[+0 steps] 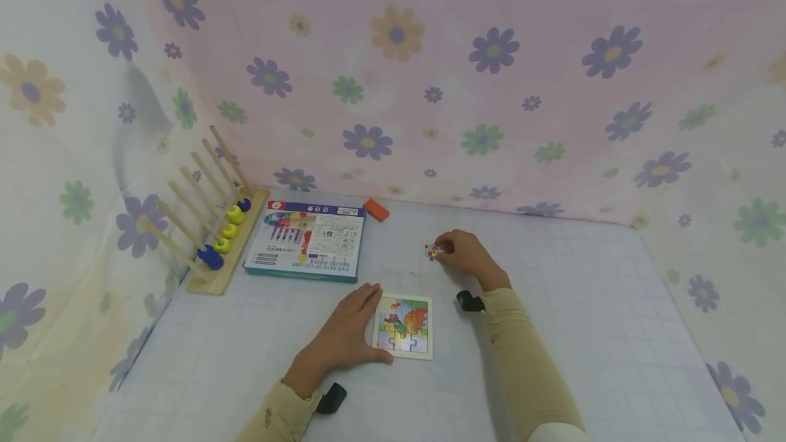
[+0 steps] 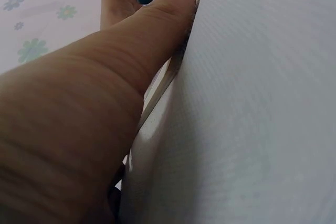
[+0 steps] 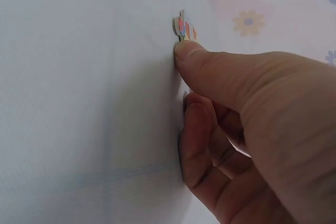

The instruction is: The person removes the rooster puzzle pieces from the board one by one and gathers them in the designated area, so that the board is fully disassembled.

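A square jigsaw puzzle board (image 1: 430, 326) with a light rim lies on the table, showing a colourful picture of fitted pieces. My left hand (image 1: 345, 336) rests at its left side, fingers extended by the upper left corner and thumb along the lower edge. In the left wrist view, the thumb (image 2: 168, 9) lies against the thin board edge (image 2: 155, 95). Farther back and to the right, my right hand (image 1: 468, 256) pinches a small colourful puzzle piece (image 1: 430, 250) at the tabletop. The right wrist view shows that piece (image 3: 185, 25) sticking out past the thumb tip.
Left of the board lies a flat printed box (image 1: 301, 241). Beyond it stands a wooden peg rack (image 1: 236, 244) with blue and yellow beads. An orange block (image 1: 376, 210) sits near the back edge. Flower-patterned cloth (image 1: 430, 114) encloses the table (image 1: 552, 292).
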`<state>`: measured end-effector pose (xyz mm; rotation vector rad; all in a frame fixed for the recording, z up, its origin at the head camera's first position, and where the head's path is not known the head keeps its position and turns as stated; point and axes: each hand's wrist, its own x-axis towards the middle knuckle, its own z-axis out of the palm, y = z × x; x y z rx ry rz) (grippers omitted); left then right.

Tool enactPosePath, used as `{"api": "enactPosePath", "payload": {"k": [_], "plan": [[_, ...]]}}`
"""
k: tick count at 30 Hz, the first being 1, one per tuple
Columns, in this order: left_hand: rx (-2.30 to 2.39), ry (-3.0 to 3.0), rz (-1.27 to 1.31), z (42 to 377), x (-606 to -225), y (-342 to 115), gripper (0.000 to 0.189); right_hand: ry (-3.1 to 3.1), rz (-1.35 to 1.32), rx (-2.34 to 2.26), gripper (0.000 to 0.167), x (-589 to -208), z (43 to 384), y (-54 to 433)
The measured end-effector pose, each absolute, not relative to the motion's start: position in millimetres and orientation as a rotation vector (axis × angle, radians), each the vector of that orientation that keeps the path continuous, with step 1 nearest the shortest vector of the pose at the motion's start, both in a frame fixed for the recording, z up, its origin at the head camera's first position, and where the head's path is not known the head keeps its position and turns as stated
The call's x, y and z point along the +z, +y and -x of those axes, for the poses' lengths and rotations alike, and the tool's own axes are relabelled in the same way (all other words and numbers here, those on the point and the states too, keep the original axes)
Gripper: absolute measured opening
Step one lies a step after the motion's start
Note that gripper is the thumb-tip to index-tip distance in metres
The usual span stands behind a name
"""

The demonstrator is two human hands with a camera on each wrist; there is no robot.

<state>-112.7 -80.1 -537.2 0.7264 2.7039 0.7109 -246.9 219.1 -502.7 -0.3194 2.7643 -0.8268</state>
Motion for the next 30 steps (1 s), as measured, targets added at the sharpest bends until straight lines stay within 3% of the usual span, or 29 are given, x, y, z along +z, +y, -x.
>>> {"api": "enactPosePath", "payload": {"k": [10, 19, 30], "plan": [[0.723, 2.69, -0.702, 112.2, -533.5, -79.9, 0.126, 2.762, 0.262, -0.898, 0.031, -505.7, 246.2, 217.9], [0.714, 2.705, -0.709, 110.7, -534.9, -79.4, 0.126, 2.77, 0.173, -1.057, 0.061, -517.1, 224.7, 222.1], [0.716, 2.706, -0.714, 109.6, -532.6, -79.6, 0.125, 2.806, 0.311, -1.083, 0.044, -520.7, 173.3, 204.8]]}}
